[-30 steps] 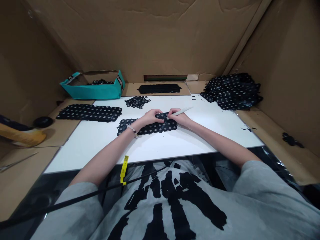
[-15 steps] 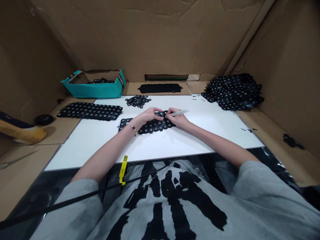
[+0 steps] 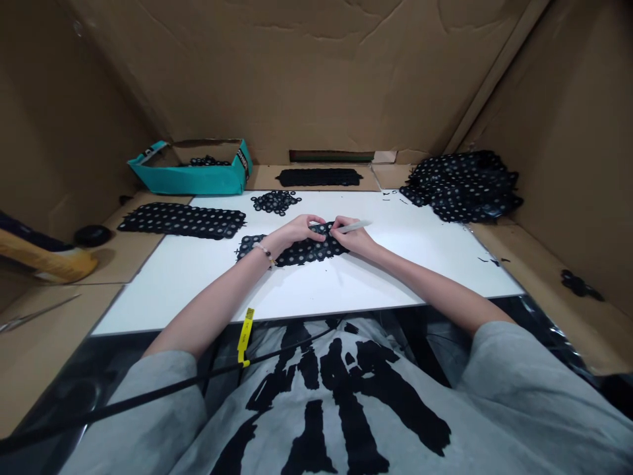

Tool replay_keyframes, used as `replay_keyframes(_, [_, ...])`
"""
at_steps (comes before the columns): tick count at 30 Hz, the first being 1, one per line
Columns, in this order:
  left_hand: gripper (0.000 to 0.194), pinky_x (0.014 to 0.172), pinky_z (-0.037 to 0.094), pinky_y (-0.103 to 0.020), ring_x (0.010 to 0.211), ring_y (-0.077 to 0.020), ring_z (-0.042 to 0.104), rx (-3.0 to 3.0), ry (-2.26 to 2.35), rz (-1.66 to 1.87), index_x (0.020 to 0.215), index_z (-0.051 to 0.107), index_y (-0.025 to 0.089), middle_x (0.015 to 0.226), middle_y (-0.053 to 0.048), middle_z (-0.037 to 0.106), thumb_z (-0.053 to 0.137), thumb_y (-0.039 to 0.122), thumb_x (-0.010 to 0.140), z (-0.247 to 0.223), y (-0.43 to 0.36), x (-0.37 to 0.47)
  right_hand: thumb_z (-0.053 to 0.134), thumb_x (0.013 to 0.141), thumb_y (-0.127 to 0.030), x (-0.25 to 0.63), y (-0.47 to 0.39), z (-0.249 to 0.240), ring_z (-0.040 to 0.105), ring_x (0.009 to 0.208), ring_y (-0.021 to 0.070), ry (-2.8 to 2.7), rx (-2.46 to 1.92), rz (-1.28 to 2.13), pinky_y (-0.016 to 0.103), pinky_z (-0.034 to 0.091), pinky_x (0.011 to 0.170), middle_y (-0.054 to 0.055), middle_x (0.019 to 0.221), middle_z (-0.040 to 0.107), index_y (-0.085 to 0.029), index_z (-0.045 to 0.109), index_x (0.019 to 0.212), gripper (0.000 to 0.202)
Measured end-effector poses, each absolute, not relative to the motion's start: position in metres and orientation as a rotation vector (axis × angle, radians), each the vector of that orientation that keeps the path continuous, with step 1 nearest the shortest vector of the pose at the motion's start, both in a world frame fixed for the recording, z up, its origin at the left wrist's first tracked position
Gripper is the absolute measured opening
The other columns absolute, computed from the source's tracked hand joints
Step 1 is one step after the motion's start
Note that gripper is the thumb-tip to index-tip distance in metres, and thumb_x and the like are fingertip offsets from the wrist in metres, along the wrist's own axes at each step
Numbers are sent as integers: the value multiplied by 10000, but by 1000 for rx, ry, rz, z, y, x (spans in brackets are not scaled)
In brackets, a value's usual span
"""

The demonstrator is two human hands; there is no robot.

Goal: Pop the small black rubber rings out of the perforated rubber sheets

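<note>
While the black sheet (image 3: 312, 251) stays put on the white board (image 3: 316, 290), the pen (image 3: 357, 225) has dipped over a second; work seems to continue at its right end. Sheet pale-dotted, ragged-edged. Left hand (image 3: 295, 229) half-curled on it, grip unclear; right hand (image 3: 352, 236) pinching pen. Beyond: loose rings (image 3: 275, 202).

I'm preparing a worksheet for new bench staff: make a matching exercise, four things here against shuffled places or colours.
1. pen-like tool
2. open box
3. heap of dotted sheets
4. small pile of rings

A. white board, near back edge, left of centre
B. teal outside
C. right hand
D. board's back right corner

Pairs: 1-C, 2-B, 3-D, 4-A
</note>
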State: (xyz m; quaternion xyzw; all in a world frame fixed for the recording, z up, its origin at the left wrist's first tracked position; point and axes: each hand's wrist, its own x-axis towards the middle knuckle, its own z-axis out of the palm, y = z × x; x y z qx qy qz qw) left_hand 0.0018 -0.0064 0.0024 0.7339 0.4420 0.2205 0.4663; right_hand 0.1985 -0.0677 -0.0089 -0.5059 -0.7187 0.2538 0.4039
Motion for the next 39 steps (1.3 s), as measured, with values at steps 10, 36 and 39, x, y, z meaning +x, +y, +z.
replay_keyframes(10, [330,885,466,-352,940,-265,652,2091,1193,553,883,729,205,911,-51,738,807,426,651,4,-1,-4,597,725,-300,217,-59,-7,538,708,177,-1733,-1315,790,299,391,673,2,678,622,-211,574,656,115])
replay_keyframes(36, [388,865,462,-332,916,-249,647,2002,1177,451,934,769,216,903,-12,768,704,554,753,-3,-14,3,621,757,-365,212,-57,-12,532,707,161,-1651,-1224,892,293,390,688,-18,692,600,-206,566,693,180])
replay_keyframes(39, [413,802,466,-331,846,-237,636,1912,1098,459,891,763,195,840,-28,747,736,567,715,-4,-10,1,580,789,-336,207,-61,-12,529,708,164,-1739,-1225,760,296,380,681,-20,686,588,-216,532,702,155])
